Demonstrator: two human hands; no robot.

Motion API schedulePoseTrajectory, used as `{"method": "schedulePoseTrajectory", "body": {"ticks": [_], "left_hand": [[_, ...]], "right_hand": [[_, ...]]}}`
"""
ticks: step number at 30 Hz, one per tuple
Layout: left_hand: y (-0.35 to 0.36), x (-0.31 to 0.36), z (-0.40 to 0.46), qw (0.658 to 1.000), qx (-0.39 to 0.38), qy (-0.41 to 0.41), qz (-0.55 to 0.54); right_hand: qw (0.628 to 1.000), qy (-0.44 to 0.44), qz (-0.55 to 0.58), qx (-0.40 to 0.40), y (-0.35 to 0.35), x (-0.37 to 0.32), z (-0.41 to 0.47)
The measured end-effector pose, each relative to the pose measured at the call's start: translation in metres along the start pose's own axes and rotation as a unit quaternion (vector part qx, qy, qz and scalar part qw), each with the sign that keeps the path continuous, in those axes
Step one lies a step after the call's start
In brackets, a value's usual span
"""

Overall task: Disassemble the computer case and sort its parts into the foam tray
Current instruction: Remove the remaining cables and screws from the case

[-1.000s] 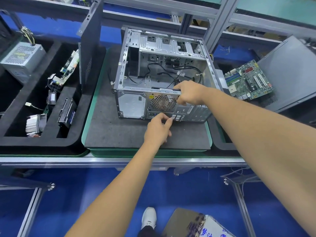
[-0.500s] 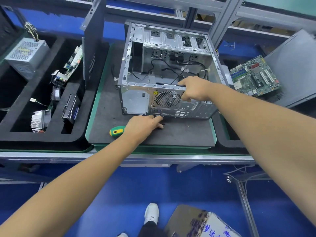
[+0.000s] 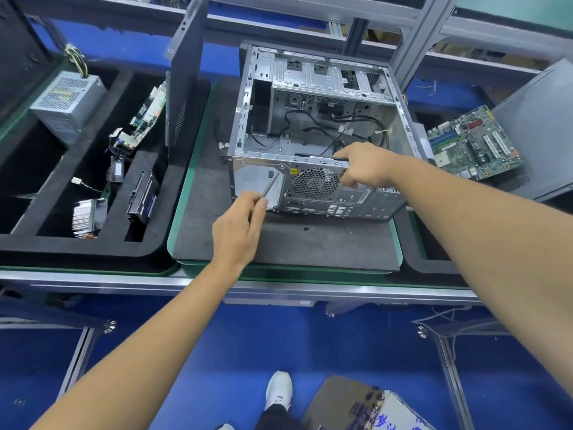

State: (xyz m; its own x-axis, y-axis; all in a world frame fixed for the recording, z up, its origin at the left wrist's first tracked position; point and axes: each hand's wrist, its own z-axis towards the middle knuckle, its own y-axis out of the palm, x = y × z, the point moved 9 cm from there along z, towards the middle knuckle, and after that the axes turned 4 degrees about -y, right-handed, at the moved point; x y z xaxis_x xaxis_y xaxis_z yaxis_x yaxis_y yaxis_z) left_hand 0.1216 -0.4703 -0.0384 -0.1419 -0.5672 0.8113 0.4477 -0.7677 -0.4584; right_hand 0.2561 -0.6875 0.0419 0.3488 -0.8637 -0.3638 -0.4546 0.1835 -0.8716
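The bare metal computer case (image 3: 307, 88) lies open side up on a grey mat (image 3: 325, 240), with black cables inside. My right hand (image 3: 366, 164) grips the top edge of its rear panel beside the fan grille (image 3: 314, 183). My left hand (image 3: 238, 226) holds a screwdriver (image 3: 270, 187), its metal shaft pointing up at the rear panel's left part. The black foam tray (image 3: 93, 249) at the left holds a power supply (image 3: 66, 102), a circuit board (image 3: 148, 111), a heatsink (image 3: 85, 217) and a drive (image 3: 143, 197).
A grey side panel (image 3: 186, 76) stands upright between tray and case. A green motherboard (image 3: 474, 142) lies at the right against another grey panel (image 3: 539, 125). A metal frame post (image 3: 415, 35) rises behind the case. The bench's front rail (image 3: 124, 285) runs below.
My left hand picked the green-handled screwdriver up off the mat and raised it toward the rear panel. My right hand stayed on the case's edge.
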Motion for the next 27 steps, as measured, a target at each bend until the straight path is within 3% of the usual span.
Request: {"method": "schedulePoseTrajectory", "body": {"ticks": [3,6,9,15,27], "left_hand": [[-0.003,-0.01,-0.006,0.999,0.013,-0.026,0.033],[0.016,0.003,-0.013,0.997,-0.068,-0.026,-0.027],[0.039,0.002,-0.042,0.98,-0.142,-0.116,-0.08],[0.05,-0.013,-0.054,0.957,-0.148,-0.23,-0.097],[0.055,-0.02,-0.056,0.944,-0.153,-0.261,-0.131]], "right_hand": [[1.0,0.001,0.0,-0.001,0.002,0.001,0.001],[1.0,-0.002,-0.005,-0.002,0.001,0.001,0.001],[1.0,-0.007,0.0,0.002,0.0,-0.001,0.001],[1.0,-0.006,0.004,-0.001,0.0,-0.002,-0.001],[1.0,-0.005,0.003,-0.007,0.001,0.0,0.001]]}}
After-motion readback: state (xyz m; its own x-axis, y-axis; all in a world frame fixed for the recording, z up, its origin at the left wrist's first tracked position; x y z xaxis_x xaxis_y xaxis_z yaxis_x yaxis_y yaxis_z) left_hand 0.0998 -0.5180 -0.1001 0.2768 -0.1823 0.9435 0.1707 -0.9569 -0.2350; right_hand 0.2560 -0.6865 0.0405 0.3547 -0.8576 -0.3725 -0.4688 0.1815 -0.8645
